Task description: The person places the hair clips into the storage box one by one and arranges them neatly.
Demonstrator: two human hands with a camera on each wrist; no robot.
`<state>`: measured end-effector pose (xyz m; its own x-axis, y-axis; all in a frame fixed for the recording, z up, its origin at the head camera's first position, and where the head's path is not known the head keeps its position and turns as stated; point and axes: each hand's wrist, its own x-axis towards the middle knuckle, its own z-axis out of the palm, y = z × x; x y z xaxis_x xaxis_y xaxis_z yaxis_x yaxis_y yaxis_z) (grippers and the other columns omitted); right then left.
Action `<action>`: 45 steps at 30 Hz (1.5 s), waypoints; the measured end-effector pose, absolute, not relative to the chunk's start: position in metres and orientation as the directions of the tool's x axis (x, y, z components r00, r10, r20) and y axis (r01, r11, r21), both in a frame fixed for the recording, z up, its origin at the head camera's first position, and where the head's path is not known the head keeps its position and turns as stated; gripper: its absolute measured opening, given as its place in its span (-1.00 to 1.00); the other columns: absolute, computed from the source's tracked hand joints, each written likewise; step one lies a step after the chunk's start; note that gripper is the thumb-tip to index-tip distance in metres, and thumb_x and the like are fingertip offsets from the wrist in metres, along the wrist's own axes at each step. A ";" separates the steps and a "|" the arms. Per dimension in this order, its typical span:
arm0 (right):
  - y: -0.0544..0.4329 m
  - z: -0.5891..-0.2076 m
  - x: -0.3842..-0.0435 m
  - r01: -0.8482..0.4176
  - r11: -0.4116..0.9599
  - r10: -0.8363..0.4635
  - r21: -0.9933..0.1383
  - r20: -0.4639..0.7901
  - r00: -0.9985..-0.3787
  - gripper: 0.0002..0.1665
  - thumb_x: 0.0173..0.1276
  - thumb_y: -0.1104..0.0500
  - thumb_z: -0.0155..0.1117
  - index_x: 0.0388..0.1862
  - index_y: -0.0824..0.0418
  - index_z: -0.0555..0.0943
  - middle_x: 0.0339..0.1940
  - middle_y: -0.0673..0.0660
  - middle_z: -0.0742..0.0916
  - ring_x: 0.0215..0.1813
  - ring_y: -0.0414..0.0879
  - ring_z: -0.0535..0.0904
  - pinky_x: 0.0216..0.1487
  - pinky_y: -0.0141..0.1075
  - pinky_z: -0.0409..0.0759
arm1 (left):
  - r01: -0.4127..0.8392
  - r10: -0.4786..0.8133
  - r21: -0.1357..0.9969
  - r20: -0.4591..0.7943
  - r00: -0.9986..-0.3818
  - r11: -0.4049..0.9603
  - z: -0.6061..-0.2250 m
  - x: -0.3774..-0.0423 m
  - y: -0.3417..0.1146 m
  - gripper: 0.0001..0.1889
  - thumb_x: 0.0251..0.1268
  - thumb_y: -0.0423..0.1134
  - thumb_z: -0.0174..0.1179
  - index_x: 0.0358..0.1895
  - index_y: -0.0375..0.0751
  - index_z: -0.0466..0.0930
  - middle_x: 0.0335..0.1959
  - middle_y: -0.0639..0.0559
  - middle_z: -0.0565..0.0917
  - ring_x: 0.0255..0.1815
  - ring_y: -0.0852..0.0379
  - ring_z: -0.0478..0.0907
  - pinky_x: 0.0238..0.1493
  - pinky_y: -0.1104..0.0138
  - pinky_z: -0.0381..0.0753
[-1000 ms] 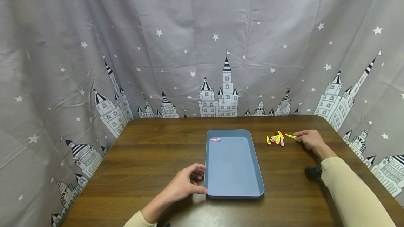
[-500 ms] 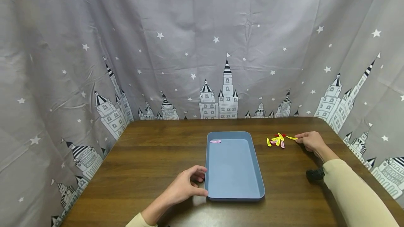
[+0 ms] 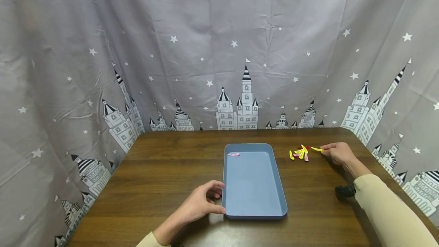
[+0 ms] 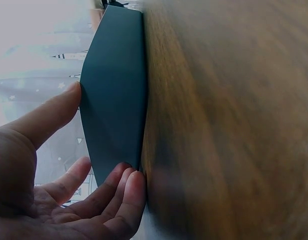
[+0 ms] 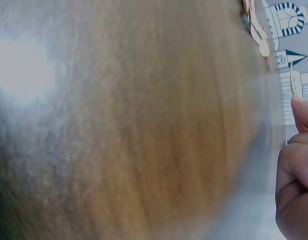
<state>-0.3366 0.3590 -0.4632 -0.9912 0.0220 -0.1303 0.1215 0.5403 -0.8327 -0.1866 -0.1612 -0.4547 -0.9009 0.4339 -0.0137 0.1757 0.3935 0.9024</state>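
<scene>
Between thumb and finger my right hand (image 3: 338, 153) pinches one end of a yellow snap hair clip (image 3: 317, 149), whose tip points left towards a small pile of hair clips (image 3: 302, 152) in yellow, pink and red. In the right wrist view this held clip (image 5: 292, 80) shows edge-on above the fingertips. My left hand (image 3: 202, 200) touches the left side of a shallow blue-grey tray (image 3: 253, 217). In the left wrist view its thumb meets the rim of the tray (image 4: 116, 85), while loosely bent fingers lie by the outer wall. A pink hair clip (image 3: 234, 154) lies in the tray's far left corner.
Everything stands on a dark wooden table (image 3: 171, 167). Behind it hangs a grey curtain (image 3: 192, 48) printed with castles and stars. One yellow clip (image 3: 291, 155) lies slightly left of the pile.
Hardly anything differs. The head view has shifted slightly; both hands keep their places, the right with the yellow hair clip and the left at the tray.
</scene>
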 end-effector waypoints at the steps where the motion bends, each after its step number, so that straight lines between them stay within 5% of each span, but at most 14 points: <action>1: 0.358 -0.462 -0.337 0.117 0.552 0.019 -0.826 -0.129 -0.992 -0.50 0.40 0.26 0.24 0.21 0.56 0.52 -0.78 -0.17 0.34 -0.77 -0.29 0.16 -0.72 -0.37 0.25 | 0.176 0.433 0.903 -0.013 -0.901 0.393 -0.455 -0.186 -0.161 -0.32 -0.01 -0.25 0.58 0.24 -0.22 0.51 0.07 -0.12 0.64 0.04 -0.02 0.56 -0.04 0.21 0.66; 28: 0.306 -0.414 -0.336 0.005 0.543 -0.096 -0.840 -0.068 -0.993 -0.54 0.39 0.22 0.27 0.16 0.52 0.57 -0.81 -0.22 0.28 -0.77 -0.33 0.12 -0.73 -0.40 0.18 | 0.192 0.430 0.895 0.000 -0.903 0.403 -0.455 -0.186 -0.162 -0.31 -0.03 -0.27 0.59 0.23 -0.24 0.51 0.05 -0.15 0.64 0.02 -0.04 0.57 -0.04 0.24 0.66; 33: 0.292 -0.403 -0.337 -0.058 0.630 -0.114 -0.775 -0.017 -0.993 -0.59 0.37 0.19 0.31 0.09 0.45 0.65 -0.44 0.05 0.73 -0.45 -0.26 0.50 -0.41 -0.36 0.44 | 0.195 0.431 0.892 0.000 -0.902 0.409 -0.454 -0.187 -0.162 -0.31 -0.03 -0.26 0.59 0.23 -0.24 0.51 0.05 -0.17 0.64 0.02 -0.05 0.57 -0.04 0.23 0.66; 36: 0.284 -0.399 -0.338 -0.080 0.661 -0.128 -0.746 -0.008 -0.992 -0.59 0.37 0.18 0.32 0.09 0.43 0.66 -0.16 0.19 0.76 -0.29 -0.22 0.54 -0.30 -0.35 0.47 | 0.192 0.430 0.892 -0.003 -0.903 0.410 -0.454 -0.187 -0.162 -0.32 -0.02 -0.26 0.59 0.23 -0.24 0.51 0.05 -0.17 0.64 0.02 -0.05 0.57 -0.04 0.22 0.66; 45: 0.259 -0.387 -0.342 -0.084 0.653 -0.179 -0.753 -0.045 -0.983 -0.60 0.43 0.19 0.26 0.14 0.42 0.62 -0.51 -0.01 0.62 -0.69 -0.28 0.20 -0.65 -0.38 0.23 | 0.193 0.435 0.894 -0.002 -0.900 0.404 -0.456 -0.187 -0.163 -0.31 -0.01 -0.25 0.58 0.24 -0.25 0.50 0.06 -0.16 0.64 0.03 -0.04 0.57 -0.02 0.18 0.67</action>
<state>-0.3416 0.2586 -0.3871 -0.9829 -0.1786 -0.0447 -0.0844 0.6528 -0.7528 -0.1868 -0.1628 -0.4559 -0.9004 0.4350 -0.0024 0.1927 0.4038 0.8943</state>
